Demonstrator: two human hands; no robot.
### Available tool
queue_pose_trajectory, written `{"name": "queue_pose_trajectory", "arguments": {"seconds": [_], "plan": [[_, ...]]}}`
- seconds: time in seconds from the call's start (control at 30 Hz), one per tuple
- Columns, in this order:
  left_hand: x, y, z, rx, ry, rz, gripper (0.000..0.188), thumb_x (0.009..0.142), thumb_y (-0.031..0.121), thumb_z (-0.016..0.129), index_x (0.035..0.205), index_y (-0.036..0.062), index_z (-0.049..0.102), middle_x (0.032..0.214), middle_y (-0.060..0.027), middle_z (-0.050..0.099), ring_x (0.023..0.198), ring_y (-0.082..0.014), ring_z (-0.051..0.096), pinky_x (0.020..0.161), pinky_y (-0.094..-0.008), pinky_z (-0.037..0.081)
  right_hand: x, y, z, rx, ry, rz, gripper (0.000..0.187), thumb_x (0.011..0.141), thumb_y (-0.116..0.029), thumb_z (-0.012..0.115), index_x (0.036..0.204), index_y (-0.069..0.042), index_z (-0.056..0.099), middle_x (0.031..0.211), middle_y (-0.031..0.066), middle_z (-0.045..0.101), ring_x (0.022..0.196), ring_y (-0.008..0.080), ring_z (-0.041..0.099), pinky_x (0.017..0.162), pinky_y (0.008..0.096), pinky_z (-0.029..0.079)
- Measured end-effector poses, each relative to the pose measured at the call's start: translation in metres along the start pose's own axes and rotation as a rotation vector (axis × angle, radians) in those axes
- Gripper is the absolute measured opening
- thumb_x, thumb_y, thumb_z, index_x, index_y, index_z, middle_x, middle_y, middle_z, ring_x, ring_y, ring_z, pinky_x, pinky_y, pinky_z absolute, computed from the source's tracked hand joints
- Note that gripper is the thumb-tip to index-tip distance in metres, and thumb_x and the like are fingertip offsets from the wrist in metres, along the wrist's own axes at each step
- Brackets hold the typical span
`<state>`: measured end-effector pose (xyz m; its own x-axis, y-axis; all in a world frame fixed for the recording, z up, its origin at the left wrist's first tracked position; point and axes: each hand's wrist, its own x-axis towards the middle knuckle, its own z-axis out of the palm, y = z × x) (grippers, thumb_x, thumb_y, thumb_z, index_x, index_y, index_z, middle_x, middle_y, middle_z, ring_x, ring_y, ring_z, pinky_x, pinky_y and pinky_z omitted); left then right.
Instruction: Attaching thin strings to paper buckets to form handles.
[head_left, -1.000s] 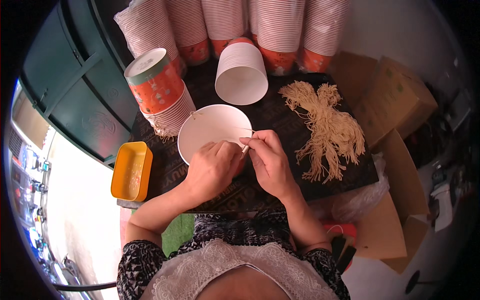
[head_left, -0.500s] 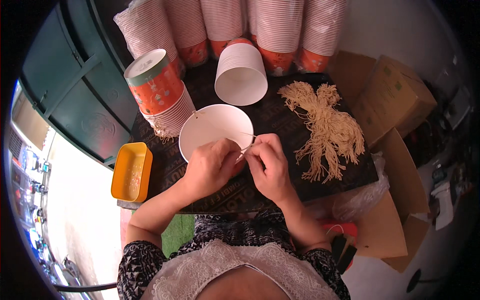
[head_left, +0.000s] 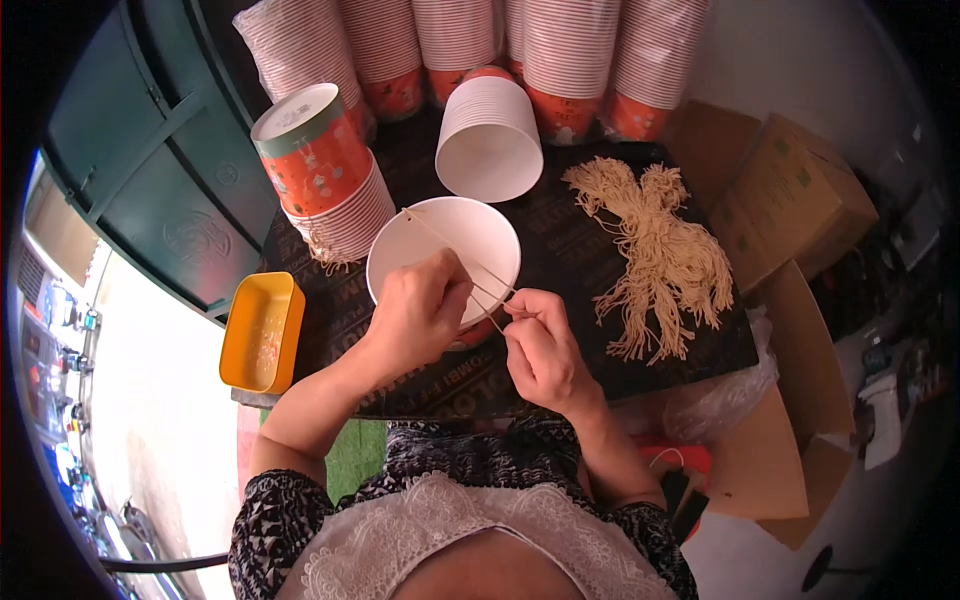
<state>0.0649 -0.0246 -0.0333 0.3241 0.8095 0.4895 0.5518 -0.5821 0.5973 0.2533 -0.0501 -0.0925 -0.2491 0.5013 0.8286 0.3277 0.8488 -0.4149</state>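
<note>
White bucket: coated paper by the look, smooth, soft sheen. Cord and tan bundle: twisted fibre, matt, rough. Yellow tub: smooth plastic, slight gloss. Tabletop: dark, smooth, printed face. Cartons: matt cardboard. Back stacks: glossy crinkled clear film over paper rims. Green door: painted metal look. Collar: textured lace.

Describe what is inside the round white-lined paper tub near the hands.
A thin beige string crosses the white inside of the paper tub. The left hand covers the near left part, so I cannot see there.
</note>
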Motion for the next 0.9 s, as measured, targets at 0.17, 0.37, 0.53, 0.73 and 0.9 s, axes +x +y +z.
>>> {"name": "queue_pose_trajectory", "arguments": {"seconds": [0.17,0.37,0.53,0.73,0.9], "plan": [[0.002,-0.002,-0.002,0.015,0.019,-0.018,0.005,0.08,0.002,0.064,0.081,-0.0011,0.059,0.068,-0.0131,0.061,0.062,-0.0252,0.062,0.058,-0.0332,0.048,0.001,0.007,0.006,0.029,0.058,0.026,0.016,0.084,0.007,0.062,0.096,0.002,0.054,0.104,0.0167,0.055,0.085,0.0304,0.061,0.073,0.0373,0.052],[-0.009,0.006,-0.006,0.063,-0.026,0.076,0.009,0.078,-0.002,0.067,0.083,0.0001,0.059,0.076,-0.012,0.063,0.069,-0.0258,0.063,0.061,-0.0341,0.05,0.006,0.005,0.021,0.174,0.224,0.186,0.012,0.087,0.006,0.061,0.096,-0.001,0.057,0.087,0.0086,0.055,0.074,0.0207,0.057,0.064,0.0295,0.046],[-0.014,0.019,-0.009,0.073,-0.084,0.206,0.015,0.077,0.002,0.07,0.082,0.0043,0.056,0.076,-0.0106,0.059,0.073,-0.033,0.06,0.076,-0.0415,0.046,0.004,0.001,0.032,0.232,0.264,0.389,0.008,0.09,0.003,0.061,0.095,-0.001,0.057,0.083,0.0072,0.054,0.071,0.015,0.056,0.062,0.0277,0.045],[-0.014,0.015,-0.008,0.011,-0.071,0.255,0.017,0.077,0.001,0.071,0.084,0.0046,0.056,0.074,-0.0091,0.059,0.072,-0.0316,0.061,0.077,-0.0409,0.046,0.008,-0.01,0.039,0.404,0.327,0.48,0.005,0.092,0.005,0.058,0.092,0.0,0.057,0.081,0.0019,0.052,0.066,0.0058,0.051,0.059,0.02,0.04],[-0.012,0.009,-0.005,-0.022,-0.057,0.274,0.017,0.076,0.0,0.07,0.085,0.0039,0.056,0.076,-0.01,0.06,0.074,-0.032,0.061,0.078,-0.0408,0.046,0.007,-0.002,0.034,0.208,0.282,0.338,0.006,0.089,0.006,0.061,0.091,0.001,0.06,0.079,0.0046,0.054,0.066,0.0107,0.052,0.059,0.0234,0.041]]}}
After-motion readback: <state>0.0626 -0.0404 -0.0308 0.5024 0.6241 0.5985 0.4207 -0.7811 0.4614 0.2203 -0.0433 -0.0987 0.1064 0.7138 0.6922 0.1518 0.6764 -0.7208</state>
